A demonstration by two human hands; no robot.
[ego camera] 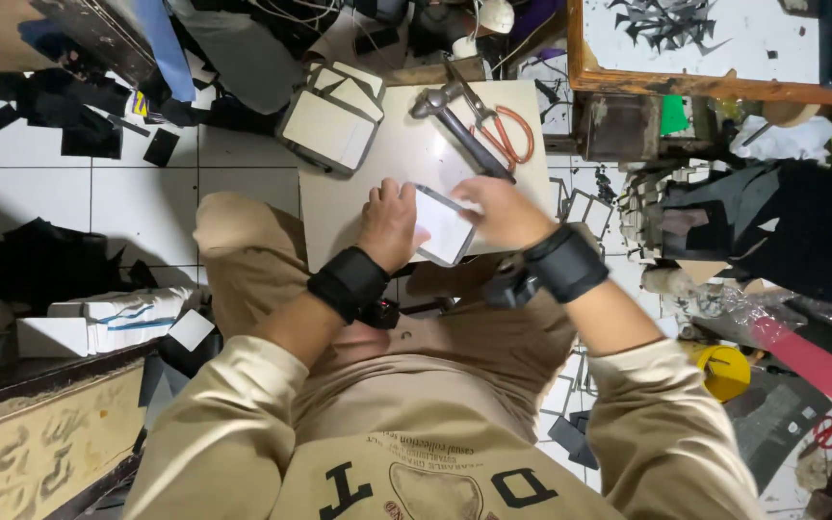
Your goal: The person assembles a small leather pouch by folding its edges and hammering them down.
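Note:
A small white rectangular card with a dark edge (443,226) lies at the near edge of a pale board (406,154). My left hand (389,223) holds its left side, fingers curled on it. My right hand (500,212) presses on its right side. Both wrists wear black bands. Behind my hands on the board lie a hammer (455,120) and orange-handled scissors (503,130).
A stack of white cards (334,120) sits at the board's far left corner. Black scraps litter the white tiled floor. White boxes (98,323) stand to the left, a wooden-framed tray with dark cut pieces (705,43) at top right, a yellow round object (724,371) to the right.

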